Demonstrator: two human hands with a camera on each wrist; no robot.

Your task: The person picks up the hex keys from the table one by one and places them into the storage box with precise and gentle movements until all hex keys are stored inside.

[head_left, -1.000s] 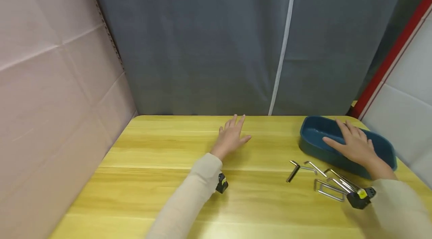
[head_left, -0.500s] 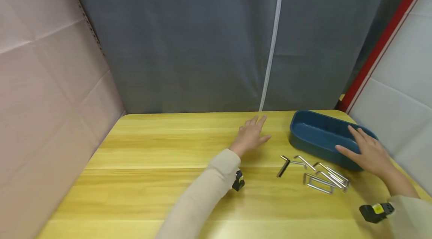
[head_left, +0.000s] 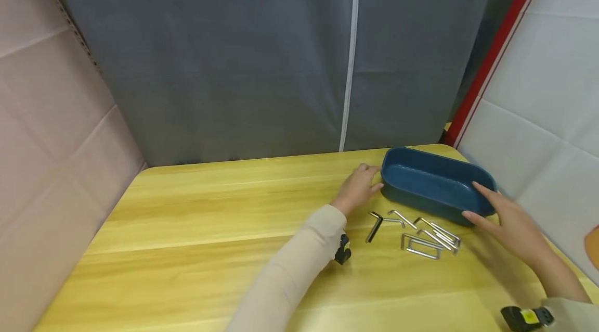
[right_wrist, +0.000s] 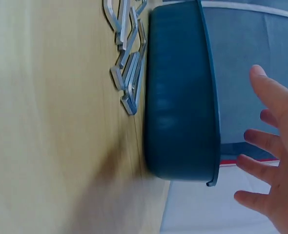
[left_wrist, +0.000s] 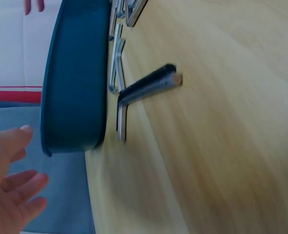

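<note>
Sitting near the far right corner of the wooden table [head_left: 196,228], a dark blue oval tray [head_left: 435,186] lies lengthwise between the person's two hands. The left hand [head_left: 359,189] is at the tray's left end, fingers straight and slightly spread; from the head view the fingertips look to be just at the rim, though the left wrist view shows a small gap, so contact is uncertain. The right hand [head_left: 510,220] is at the tray's right end, fingers straight and apart, thumb near the outer wall, gripping nothing. Just in front of the tray, on the table, lies a loose cluster of metal hex keys [head_left: 428,235], some overlapping, with one dark-handled key [head_left: 374,227] a little to their left. Both arms wear pale sleeves [head_left: 290,275]. Behind the table hangs a grey curtain [head_left: 234,61], with a pinkish panel [head_left: 47,113] on the left.
</note>
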